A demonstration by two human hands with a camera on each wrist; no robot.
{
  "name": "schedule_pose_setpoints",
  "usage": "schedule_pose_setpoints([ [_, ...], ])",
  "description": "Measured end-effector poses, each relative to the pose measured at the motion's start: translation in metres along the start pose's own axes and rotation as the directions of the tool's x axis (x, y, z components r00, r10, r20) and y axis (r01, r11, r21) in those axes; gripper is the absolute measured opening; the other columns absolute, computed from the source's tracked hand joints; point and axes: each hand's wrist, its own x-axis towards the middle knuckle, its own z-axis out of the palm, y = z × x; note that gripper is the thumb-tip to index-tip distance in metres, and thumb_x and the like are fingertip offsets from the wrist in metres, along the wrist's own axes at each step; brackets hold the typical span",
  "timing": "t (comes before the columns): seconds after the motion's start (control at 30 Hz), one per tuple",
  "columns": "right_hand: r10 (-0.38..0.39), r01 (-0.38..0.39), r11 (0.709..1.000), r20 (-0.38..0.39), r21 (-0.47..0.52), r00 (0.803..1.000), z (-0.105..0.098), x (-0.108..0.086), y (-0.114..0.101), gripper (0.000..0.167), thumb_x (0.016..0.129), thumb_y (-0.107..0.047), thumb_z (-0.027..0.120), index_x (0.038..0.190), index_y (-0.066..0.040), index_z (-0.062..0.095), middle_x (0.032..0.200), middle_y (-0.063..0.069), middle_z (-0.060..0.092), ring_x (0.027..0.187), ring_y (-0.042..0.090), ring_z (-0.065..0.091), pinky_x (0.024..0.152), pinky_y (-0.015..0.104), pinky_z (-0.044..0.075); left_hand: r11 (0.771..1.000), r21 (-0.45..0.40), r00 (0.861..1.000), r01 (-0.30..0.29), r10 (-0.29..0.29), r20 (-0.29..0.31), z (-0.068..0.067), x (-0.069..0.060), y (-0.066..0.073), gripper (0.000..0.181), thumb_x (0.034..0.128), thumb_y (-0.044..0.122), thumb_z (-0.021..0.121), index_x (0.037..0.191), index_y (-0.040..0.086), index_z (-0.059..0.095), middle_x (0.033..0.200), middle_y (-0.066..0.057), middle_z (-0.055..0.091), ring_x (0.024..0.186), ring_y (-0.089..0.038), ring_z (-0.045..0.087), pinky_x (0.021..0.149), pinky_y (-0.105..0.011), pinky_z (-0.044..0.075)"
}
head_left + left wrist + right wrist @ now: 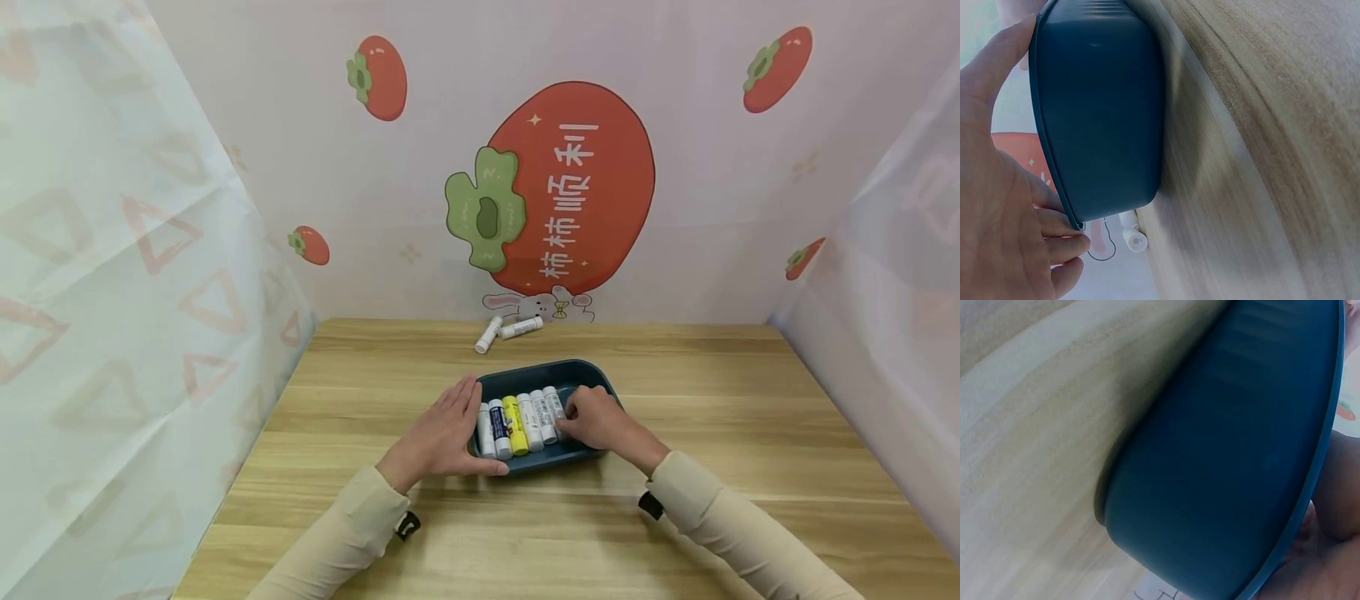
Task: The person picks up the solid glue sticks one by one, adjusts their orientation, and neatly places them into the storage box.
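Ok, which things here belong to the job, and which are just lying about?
Likely part of the job:
Dark blue tray, with the left hand holding its end
Row of tubes inside, with the right hand beside them

Apparently just lying about:
Two white tubes behind the tray

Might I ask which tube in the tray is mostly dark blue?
The second tube from left, between a white tube and the yellow tube; the others look white or yellow.

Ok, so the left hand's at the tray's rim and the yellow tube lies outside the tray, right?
Not quite: the yellow tube lies inside the tray, as the head view shows. The left hand is at the tray's rim, as you say.
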Motion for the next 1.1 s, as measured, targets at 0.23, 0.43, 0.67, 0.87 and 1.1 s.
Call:
schedule_pose_setpoints([
  [0.23,-0.064,0.065,0.998,0.013,-0.013,0.998,-0.011,0.002,-0.001,0.018,0.097,-0.019,0.077,0.083,-0.008,0.079,0.068,-0.001,0.064,0.058,0.011,0.056,0.056,0.023,0.045,1.000,-0.011,1.000,0.000,0.000,-0.002,0.000,0.000,0.000,0.134,0.0816,0.091,0.058,0.167,-0.003,0.016,0.177,-0.022,0.012,0.166,-0.035,0.014,0.134,-0.050,0.022],
  [0.43,-0.135,0.136,0.990,0.010,-0.036,0.991,-0.033,0.007,-0.008,0.019,0.098,-0.018,0.076,0.099,0.001,0.078,0.065,0.002,0.063,0.056,0.013,0.053,0.058,0.027,0.047,1.000,-0.008,1.000,-0.001,0.001,-0.003,0.000,0.000,-0.001,0.134,0.0817,0.090,0.059,0.167,-0.004,0.016,0.177,-0.023,0.012,0.166,-0.035,0.013,0.134,-0.051,0.022],
  [0.67,-0.157,0.152,0.981,-0.029,-0.122,0.987,-0.055,0.015,-0.016,0.033,0.098,-0.021,0.076,0.115,0.007,0.075,0.103,0.019,0.078,0.090,0.025,0.074,0.086,0.046,0.064,1.000,0.005,1.000,0.003,-0.003,0.004,-0.001,0.001,-0.002,0.135,0.0814,0.091,0.058,0.167,-0.003,0.014,0.177,-0.022,0.011,0.166,-0.033,0.013,0.135,-0.050,0.021],
  [0.87,-0.168,0.161,0.981,-0.050,-0.112,0.985,-0.072,0.023,-0.025,0.024,0.098,-0.019,0.076,0.101,0.004,0.073,0.079,0.012,0.064,0.066,0.020,0.056,0.062,0.034,0.051,1.000,-0.005,1.000,0.001,-0.001,0.006,-0.003,0.000,0.000,0.136,0.0806,0.091,0.058,0.167,-0.004,0.015,0.177,-0.023,0.011,0.166,-0.034,0.014,0.135,-0.050,0.022],
  [1.1,-0.287,0.267,0.941,-0.071,-0.207,0.955,-0.087,0.044,-0.027,0.037,0.095,-0.022,0.080,0.122,0.003,0.073,0.106,0.018,0.076,0.089,0.028,0.068,0.086,0.045,0.063,1.000,0.001,1.000,-0.003,0.003,0.005,-0.001,0.000,0.000,0.135,0.0818,0.093,0.055,0.167,-0.004,0.015,0.178,-0.021,0.011,0.166,-0.033,0.014,0.135,-0.050,0.021],
])
